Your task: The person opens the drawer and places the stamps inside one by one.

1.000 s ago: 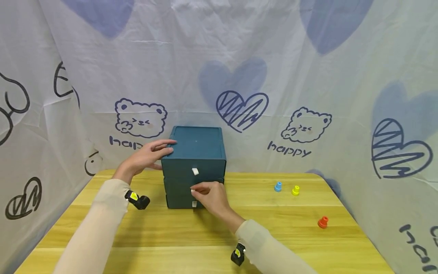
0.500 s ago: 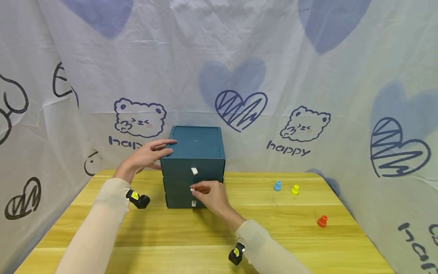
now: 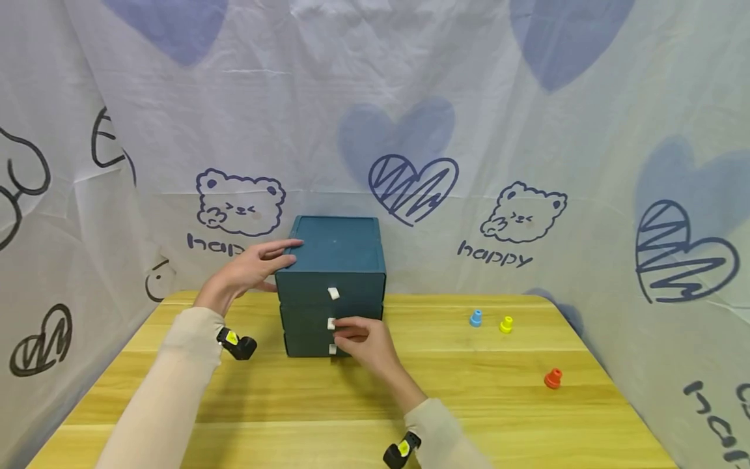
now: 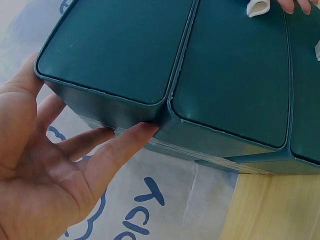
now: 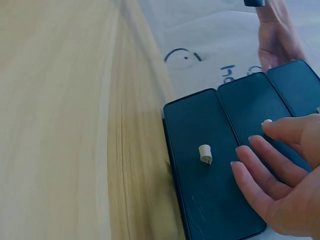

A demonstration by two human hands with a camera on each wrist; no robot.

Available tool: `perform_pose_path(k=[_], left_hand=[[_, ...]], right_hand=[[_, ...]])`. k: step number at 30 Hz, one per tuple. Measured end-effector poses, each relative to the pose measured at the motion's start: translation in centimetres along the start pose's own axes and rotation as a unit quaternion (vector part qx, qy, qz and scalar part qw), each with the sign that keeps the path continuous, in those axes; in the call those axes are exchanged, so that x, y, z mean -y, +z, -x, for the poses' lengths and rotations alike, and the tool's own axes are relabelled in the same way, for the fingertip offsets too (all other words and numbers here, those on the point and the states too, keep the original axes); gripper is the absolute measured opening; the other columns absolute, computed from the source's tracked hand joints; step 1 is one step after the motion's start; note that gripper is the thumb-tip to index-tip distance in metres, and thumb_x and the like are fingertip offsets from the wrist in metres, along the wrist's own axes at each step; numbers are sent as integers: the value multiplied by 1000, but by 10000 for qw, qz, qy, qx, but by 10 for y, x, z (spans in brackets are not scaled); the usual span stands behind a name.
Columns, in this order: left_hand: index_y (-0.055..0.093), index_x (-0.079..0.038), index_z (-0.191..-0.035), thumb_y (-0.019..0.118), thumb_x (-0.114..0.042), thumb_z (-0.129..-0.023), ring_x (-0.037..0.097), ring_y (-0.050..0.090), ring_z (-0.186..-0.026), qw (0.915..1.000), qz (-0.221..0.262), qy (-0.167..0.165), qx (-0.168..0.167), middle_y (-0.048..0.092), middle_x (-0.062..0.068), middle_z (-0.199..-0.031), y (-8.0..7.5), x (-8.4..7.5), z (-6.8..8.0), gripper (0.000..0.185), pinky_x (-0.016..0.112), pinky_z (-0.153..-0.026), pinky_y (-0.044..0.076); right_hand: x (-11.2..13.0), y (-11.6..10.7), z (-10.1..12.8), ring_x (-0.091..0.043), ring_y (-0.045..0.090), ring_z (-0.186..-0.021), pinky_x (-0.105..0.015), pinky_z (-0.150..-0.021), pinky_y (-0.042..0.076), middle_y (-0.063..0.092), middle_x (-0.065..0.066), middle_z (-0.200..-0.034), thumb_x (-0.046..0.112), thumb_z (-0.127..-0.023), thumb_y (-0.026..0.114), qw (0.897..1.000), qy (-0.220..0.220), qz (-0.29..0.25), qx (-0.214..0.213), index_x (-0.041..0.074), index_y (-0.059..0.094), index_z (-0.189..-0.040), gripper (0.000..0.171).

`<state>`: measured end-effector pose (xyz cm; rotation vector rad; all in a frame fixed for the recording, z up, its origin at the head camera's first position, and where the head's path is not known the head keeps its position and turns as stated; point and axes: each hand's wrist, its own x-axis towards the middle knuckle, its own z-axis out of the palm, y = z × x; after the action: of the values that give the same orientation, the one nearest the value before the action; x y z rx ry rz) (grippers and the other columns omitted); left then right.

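A dark teal box [image 3: 336,251] with three stacked drawers stands at the back middle of the wooden table [image 3: 469,404]; all drawers look pushed in. My left hand [image 3: 254,266] lies flat on the box's top left corner, and its straight fingers [image 4: 115,150] press the box's edge [image 4: 110,50]. My right hand [image 3: 363,339] is at the drawer fronts. Its fingertips touch the middle drawer's small white tab [image 3: 331,324]. In the right wrist view the right hand's fingers [image 5: 270,170] reach fairly straight over the lowest front [image 5: 210,200], past the bottom tab [image 5: 205,153].
Three small pegs stand on the table's right side: a blue peg [image 3: 476,319], a yellow peg [image 3: 506,325] and an orange-red peg [image 3: 553,379]. A printed white cloth [image 3: 527,130] hangs close behind and on both sides of the table.
My right hand has slipped slightly down and right off the middle tab, which now shows beside the fingertips. The left hand and the box have stayed put.
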<state>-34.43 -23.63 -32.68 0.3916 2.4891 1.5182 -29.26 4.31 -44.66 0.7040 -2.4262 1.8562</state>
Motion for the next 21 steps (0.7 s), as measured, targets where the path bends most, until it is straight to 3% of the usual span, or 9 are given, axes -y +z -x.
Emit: perform_pose_path(k=[8, 21], left_hand=[[35, -28, -162, 55, -40, -107, 45, 22, -157, 10000, 28, -21, 4, 16, 15, -174, -1, 1, 2, 60, 67, -111, 45], [35, -30, -162, 55, -41, -107, 45, 22, -157, 10000, 85, 6, 7, 16, 13, -174, -2, 5, 0, 60, 67, -111, 45]], right_hand=[[-8, 0, 4, -25, 76, -92, -19, -75, 60, 79, -14, -107, 9, -93, 76, 9993, 143, 206, -271, 7, 79, -110, 17], [-23, 5, -1, -24, 76, -84, -18, -65, 58, 79, -16, -98, 5, -91, 77, 9963, 139, 843, 76, 2, 80, -104, 14]])
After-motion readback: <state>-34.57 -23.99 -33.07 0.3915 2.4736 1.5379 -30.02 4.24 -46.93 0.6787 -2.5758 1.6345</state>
